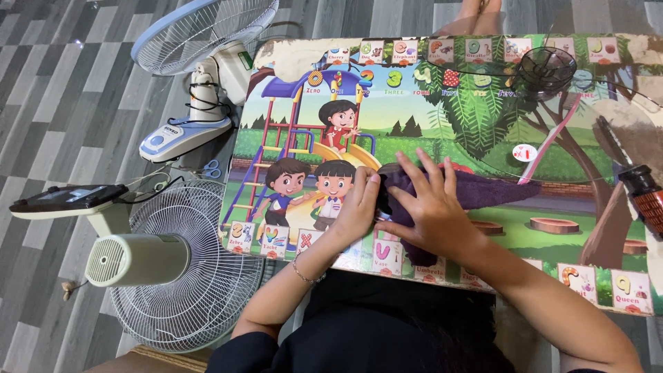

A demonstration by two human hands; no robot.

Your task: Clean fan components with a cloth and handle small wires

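I see both hands near the worktop's [552, 148] near edge: left hand [358, 207] fingers grip the purple cloth [476, 188]; right hand [429, 207] fingers spread flat on it.

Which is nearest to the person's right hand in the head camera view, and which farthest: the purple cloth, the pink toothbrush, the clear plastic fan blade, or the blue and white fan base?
From the right hand:
1. Purple cloth, directly under the hand.
2. Pink toothbrush, up and right on the picture table.
3. Clear plastic fan blade, top right.
4. Blue and white fan base, on the floor at far left.
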